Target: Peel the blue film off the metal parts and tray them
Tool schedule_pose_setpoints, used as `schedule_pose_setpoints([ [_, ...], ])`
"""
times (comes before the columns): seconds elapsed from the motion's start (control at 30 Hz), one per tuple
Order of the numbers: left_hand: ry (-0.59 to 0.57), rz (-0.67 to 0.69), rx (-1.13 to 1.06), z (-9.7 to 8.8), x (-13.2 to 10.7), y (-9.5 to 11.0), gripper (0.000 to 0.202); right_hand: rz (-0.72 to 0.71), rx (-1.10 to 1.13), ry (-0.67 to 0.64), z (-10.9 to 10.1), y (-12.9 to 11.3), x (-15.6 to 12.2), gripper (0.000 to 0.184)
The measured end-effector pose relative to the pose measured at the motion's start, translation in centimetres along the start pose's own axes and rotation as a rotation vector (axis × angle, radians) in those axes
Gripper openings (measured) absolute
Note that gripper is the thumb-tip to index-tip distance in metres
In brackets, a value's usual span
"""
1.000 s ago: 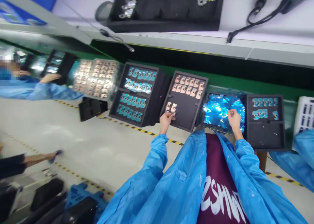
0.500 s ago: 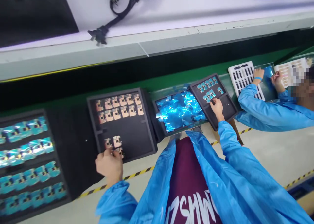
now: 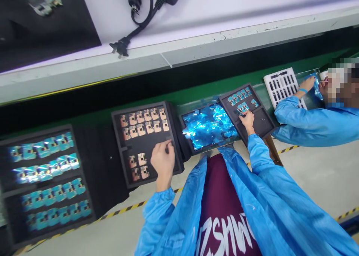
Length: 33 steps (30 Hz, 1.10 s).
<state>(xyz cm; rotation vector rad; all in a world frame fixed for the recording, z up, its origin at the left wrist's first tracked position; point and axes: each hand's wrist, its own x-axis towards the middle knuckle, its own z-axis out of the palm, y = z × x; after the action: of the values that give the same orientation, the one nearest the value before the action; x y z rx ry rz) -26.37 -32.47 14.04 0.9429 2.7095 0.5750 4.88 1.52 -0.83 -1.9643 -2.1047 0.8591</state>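
My left hand [image 3: 163, 158] hovers over the right part of a black foam tray [image 3: 153, 151], its fingers curled together and nothing visible in them. Rows of copper-coloured circuit boards [image 3: 140, 128] lie in that tray, with a smaller group [image 3: 141, 159] at the lower left. Over a second black tray [image 3: 258, 127], my right hand [image 3: 247, 122] pinches the lower edge of a blue-filmed circuit board [image 3: 240, 111]. Other blue-filmed circuit boards [image 3: 239, 96] lie above it. My fingers partly cover the pinched board.
Between these trays lies a shallow tray heaped with shiny blue film pieces [image 3: 209, 125]. A large tray of blue-filmed boards [image 3: 52, 192] is at left. Ahead runs a white shelf edge [image 3: 196, 48] with a black power plug [image 3: 120, 48]. At right, a co-worker's arm [image 3: 316, 117] is beside a white tray [image 3: 282, 84].
My left hand has left the lower-left boards and moved right across the tray; the boards it covered now show. My right hand stays at the same boards. The view has shifted slightly left.
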Motion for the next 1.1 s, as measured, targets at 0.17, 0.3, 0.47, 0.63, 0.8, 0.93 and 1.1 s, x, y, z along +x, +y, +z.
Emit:
schedule_pose_setpoints([
  [0.17,-0.127,0.168,-0.313,1.7,-0.2,7.0,0.032,-0.197,0.101,-0.043,-1.6,-2.0,-1.7,0.016],
  [0.3,-0.249,0.299,-0.466,3.9,0.3,12.1,0.028,-0.239,0.088,-0.045,-2.2,-2.9,-1.5,0.026],
  [0.47,-0.33,0.353,-0.508,5.0,0.4,13.7,0.028,-0.127,0.019,-0.098,-0.6,-3.2,-0.2,0.022],
  [0.63,-0.341,0.244,-0.501,4.2,-0.2,11.5,0.028,0.0,0.011,-0.135,1.6,-4.5,0.1,0.027],
  [0.8,-0.339,0.168,-0.535,3.5,-0.4,10.3,0.027,0.05,0.081,-0.13,0.3,-6.4,0.7,0.019],
  [0.93,-0.346,0.087,-0.693,3.5,-0.7,11.9,0.027,-0.066,0.181,-0.059,-2.8,-9.6,-2.4,0.009],
  [1.1,-0.395,-0.02,-1.052,3.0,-1.3,16.0,0.055,-0.636,0.342,-0.04,-6.9,-15.4,-13.1,0.011],
])
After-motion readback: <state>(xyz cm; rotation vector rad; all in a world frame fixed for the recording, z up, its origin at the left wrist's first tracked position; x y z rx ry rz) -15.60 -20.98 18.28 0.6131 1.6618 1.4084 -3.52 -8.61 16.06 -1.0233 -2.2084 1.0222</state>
